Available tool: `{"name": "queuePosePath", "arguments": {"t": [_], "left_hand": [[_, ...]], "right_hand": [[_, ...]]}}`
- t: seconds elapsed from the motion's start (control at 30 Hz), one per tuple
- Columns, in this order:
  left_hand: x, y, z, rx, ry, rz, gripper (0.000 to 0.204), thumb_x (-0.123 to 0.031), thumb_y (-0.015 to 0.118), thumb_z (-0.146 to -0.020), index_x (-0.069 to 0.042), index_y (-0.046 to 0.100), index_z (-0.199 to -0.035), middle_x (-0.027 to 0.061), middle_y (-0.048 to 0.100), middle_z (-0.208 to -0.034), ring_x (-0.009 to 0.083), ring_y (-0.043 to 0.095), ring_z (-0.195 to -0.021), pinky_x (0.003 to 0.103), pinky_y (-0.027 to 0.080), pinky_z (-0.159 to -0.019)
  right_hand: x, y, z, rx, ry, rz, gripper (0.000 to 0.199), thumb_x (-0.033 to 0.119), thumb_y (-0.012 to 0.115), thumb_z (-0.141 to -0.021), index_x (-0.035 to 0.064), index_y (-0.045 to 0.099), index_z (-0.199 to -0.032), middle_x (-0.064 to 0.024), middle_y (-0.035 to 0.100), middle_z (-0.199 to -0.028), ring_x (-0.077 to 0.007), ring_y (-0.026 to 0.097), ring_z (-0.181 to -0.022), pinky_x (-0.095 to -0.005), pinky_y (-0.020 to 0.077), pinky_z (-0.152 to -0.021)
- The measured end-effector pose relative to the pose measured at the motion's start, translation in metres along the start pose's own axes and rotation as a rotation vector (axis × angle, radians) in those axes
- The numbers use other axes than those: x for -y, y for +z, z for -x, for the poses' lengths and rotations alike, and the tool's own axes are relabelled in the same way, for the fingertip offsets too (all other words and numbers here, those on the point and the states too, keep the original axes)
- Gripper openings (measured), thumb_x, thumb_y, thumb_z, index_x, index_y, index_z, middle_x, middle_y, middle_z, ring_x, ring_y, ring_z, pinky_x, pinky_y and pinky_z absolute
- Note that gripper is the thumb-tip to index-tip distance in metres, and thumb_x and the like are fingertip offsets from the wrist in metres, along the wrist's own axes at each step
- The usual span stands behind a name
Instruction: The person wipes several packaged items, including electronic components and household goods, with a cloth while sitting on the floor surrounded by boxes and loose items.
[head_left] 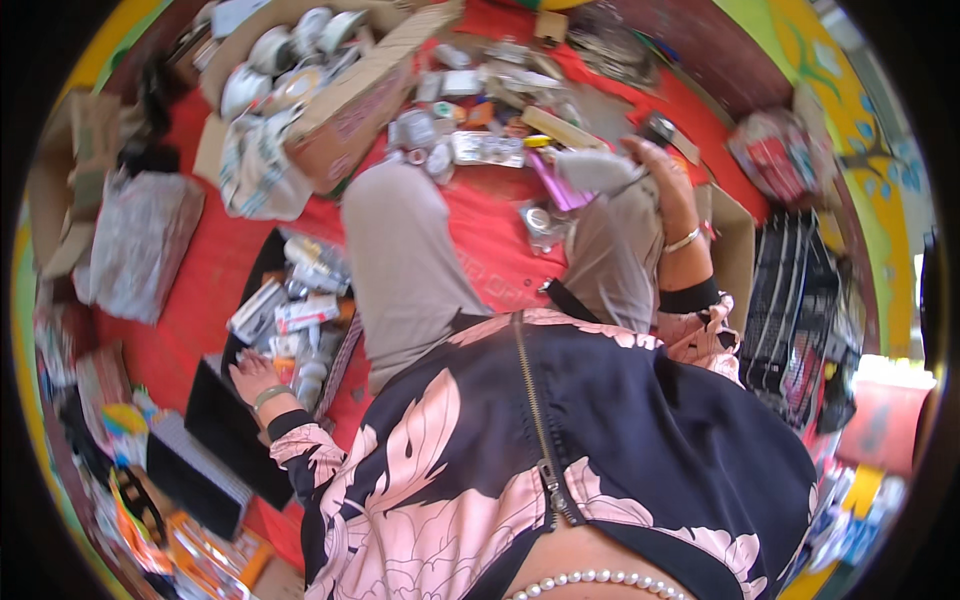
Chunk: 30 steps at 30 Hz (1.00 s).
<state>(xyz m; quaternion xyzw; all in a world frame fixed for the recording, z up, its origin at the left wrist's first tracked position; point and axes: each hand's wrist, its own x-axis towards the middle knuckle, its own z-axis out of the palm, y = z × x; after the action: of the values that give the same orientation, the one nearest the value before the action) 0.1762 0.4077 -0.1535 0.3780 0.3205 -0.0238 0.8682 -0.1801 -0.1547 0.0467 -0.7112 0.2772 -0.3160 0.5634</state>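
My left hand point(258, 378) rests at the near end of a black open box point(258, 262), its fingers stretched out beside the contents. Small cartons point(306, 313) and pale bottles point(310, 380) fill that box. Over my right knee, my right hand point(665, 178) is raised and closed on a whitish-grey, flat-looking thing point(597, 171), too smeared by motion to name. Just below it is a purple packet point(558, 180). A small clear bag with a round item point(541, 222) lies between my knees.
Ahead on the red floor cloth point(488, 222) lies a pile of small packs and a silver blister pack point(487, 149). A large cardboard box point(345, 125) holds white round items. A white plastic bag point(146, 245) stands left, a black striped bag point(787, 310) right.
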Motion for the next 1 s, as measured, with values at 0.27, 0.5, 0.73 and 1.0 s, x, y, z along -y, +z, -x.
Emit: {"name": "queuePosePath", "arguments": {"t": [0.27, 0.5, 0.73, 1.0], "left_hand": [[0.094, 0.319, 0.155, 1.001, 0.353, -0.514, 0.027, -0.015, 0.056, -0.087, 0.005, 0.056, -0.105, 0.0111, 0.061, -0.101, 0.0171, 0.055, -0.097, 0.027, 0.04, -0.086], [0.305, 0.437, 0.193, 1.687, 0.321, -1.247, 0.025, -0.02, 0.062, -0.081, 0.001, 0.064, -0.095, 0.0075, 0.065, -0.083, 0.0127, 0.059, -0.078, 0.026, 0.046, -0.073], [0.496, 0.376, 0.187, 1.747, 0.755, -2.264, 0.036, -0.027, 0.06, -0.076, -0.007, 0.061, -0.105, 0.0159, 0.061, -0.103, 0.0304, 0.057, -0.099, 0.04, 0.045, -0.085], [0.617, 0.369, 0.191, 1.727, 1.483, -2.03, 0.072, -0.027, 0.067, -0.071, -0.013, 0.035, -0.133, 0.015, 0.031, -0.138, 0.0308, 0.025, -0.131, 0.045, 0.026, -0.103]], "right_hand": [[-0.001, -0.071, -0.033, -0.458, 0.052, -0.805, 0.03, 0.024, 0.042, -0.092, -0.0004, 0.058, -0.102, -0.0143, 0.062, -0.097, -0.0259, 0.06, -0.088, -0.0372, 0.049, -0.08], [-0.049, -0.068, -0.064, -0.606, 0.068, -1.056, 0.031, 0.024, 0.041, -0.091, -0.0014, 0.056, -0.099, -0.0159, 0.063, -0.094, -0.0281, 0.061, -0.085, -0.039, 0.0503, -0.077], [-0.063, -0.106, -0.043, -0.691, 0.232, -1.165, 0.027, 0.026, 0.046, -0.09, 0.0025, 0.058, -0.097, -0.0135, 0.064, -0.088, -0.0269, 0.062, -0.078, -0.0374, 0.0528, -0.07], [-0.036, -0.098, -0.038, -0.785, 0.291, -1.208, 0.029, 0.03, 0.047, -0.09, 0.0067, 0.062, -0.094, -0.0102, 0.065, -0.092, -0.0242, 0.062, -0.084, -0.0365, 0.0517, -0.071]]}}
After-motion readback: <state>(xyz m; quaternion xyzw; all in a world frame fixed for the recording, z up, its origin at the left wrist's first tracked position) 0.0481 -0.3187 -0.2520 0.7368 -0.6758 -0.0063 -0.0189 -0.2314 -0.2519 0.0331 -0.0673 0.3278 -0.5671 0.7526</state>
